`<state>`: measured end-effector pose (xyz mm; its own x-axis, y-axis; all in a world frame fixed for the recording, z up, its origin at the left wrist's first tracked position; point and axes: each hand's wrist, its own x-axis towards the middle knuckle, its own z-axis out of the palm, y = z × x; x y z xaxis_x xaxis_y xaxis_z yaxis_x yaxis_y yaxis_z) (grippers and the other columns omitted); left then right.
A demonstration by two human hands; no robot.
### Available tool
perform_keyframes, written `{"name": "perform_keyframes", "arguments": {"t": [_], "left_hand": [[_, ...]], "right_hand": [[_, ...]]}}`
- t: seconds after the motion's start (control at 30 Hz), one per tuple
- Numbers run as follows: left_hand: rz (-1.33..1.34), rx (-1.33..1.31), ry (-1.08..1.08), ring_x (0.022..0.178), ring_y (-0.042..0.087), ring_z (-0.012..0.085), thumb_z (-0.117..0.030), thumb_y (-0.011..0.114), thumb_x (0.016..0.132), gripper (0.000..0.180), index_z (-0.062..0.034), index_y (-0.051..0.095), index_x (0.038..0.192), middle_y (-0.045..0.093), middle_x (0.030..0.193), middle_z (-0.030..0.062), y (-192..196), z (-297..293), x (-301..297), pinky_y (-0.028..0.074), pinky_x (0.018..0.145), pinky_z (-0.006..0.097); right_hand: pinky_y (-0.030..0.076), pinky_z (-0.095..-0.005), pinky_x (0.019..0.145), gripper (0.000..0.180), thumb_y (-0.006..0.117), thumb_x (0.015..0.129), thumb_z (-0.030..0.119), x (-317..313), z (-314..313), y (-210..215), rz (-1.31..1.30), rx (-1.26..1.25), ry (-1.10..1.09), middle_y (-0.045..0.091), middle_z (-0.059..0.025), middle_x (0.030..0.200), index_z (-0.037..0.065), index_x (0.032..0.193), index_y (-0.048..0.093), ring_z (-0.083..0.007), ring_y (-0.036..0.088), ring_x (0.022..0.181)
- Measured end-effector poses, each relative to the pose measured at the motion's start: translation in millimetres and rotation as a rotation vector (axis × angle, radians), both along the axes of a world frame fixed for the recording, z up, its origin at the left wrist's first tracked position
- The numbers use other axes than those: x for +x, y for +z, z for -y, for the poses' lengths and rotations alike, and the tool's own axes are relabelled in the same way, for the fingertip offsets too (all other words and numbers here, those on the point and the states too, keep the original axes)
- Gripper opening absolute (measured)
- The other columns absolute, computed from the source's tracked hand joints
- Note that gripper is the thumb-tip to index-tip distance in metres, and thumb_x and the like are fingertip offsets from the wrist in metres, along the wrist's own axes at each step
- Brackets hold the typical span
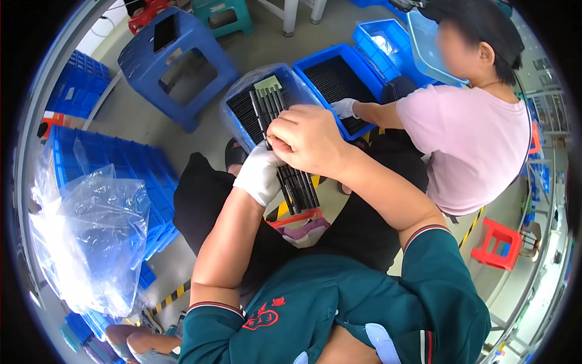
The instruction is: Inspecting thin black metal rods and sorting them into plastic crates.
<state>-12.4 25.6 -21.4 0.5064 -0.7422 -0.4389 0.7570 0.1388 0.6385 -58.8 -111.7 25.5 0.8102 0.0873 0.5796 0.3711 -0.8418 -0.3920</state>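
A person in a dark green shirt [291, 297] works beside a co-worker in a pink top [473, 139], blue crates [109, 176] stacked at left. Ahead stands a blue bin lined with clear plastic [229, 115]. A long bundle of dark strips [297, 188] is held above the lap, its far end over the bin. The strips look stiff and fairly light, perhaps smooth enough to slide on one another, so a grip around the middle, squeezing both long edges, would seem surest. The white-gloved left hand [259, 176] is closed around the bundle's left side; the bare right hand [309, 139] curls its fingers over the top, though whether they pinch a strip cannot be told. A small red emblem with lettering [262, 317] marks the shirt; no label is legible on the strips
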Motion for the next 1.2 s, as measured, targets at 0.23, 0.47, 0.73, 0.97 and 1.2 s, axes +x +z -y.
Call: {"name": "perform_keyframes", "arguments": {"t": [0.23, 0.47, 0.73, 0.97, 1.2], "left_hand": [[0.103, 0.063, -0.058, 0.087, 0.062, 0.0167, -0.001, 0.056, 0.08, 0.026, -0.0032, 0.058, 0.106, 0.063, 0.097, 0.0063, -1, 2, 3, 0.051, 0.077, 0.03], [0.015, 0.003, -0.021, 0.092, 0.061, 0.0158, 0.002, 0.057, 0.08, 0.031, -0.0026, 0.055, 0.111, 0.061, 0.101, 0.006, 7, 7, 0, 0.05, 0.08, 0.029], [-0.025, -0.065, 0.0, 0.091, 0.063, 0.0173, 0.003, 0.054, 0.082, 0.027, -0.0022, 0.056, 0.108, 0.061, 0.099, 0.0075, 6, 14, -2, 0.053, 0.078, 0.03], [-0.331, 0.018, 0.098, 0.086, 0.065, 0.0266, 0.002, 0.054, 0.085, 0.028, 0.0011, 0.056, 0.113, 0.063, 0.098, 0.0128, -2, 24, 3, 0.056, 0.075, 0.041], [-0.209, -0.117, -0.024, 0.089, 0.065, 0.029, 0.003, 0.053, 0.086, 0.029, -0.0011, 0.054, 0.115, 0.063, 0.099, 0.0149, 22, 21, 1, 0.056, 0.081, 0.041]], "right_hand": [[0.045, -0.0343, 0.053, 0.011, 0.07, 0.069, 0.011, -2, 3, -6, -0.002, 0.053, -0.052, 0.058, -0.004, 0.064, 0.008, 0.069, 0.06, -0.0241, 0.058, 0.06], [0.048, -0.0354, 0.059, 0.013, 0.071, 0.071, 0.014, -4, 4, -7, -0.057, 0.054, -0.081, 0.06, -0.0047, 0.069, 0.008, 0.07, 0.059, -0.0244, 0.06, 0.067], [0.049, -0.0349, 0.061, 0.008, 0.071, 0.068, 0.012, -3, 12, -4, 0.042, 0.056, -0.007, 0.062, -0.0034, 0.073, 0.009, 0.072, 0.064, -0.0229, 0.06, 0.071], [0.046, -0.0331, 0.055, 0.013, 0.076, 0.066, 0.013, -8, 9, 45, 0.399, 0.001, -0.032, 0.061, -0.0034, 0.069, 0.01, 0.072, 0.064, -0.0215, 0.058, 0.061], [0.047, -0.0234, 0.06, 0.01, 0.073, 0.078, 0.008, 3, 27, 13, -0.289, 0.721, -0.102, 0.066, -0.006, 0.076, 0.001, 0.084, 0.07, -0.0102, 0.06, 0.065]]}}
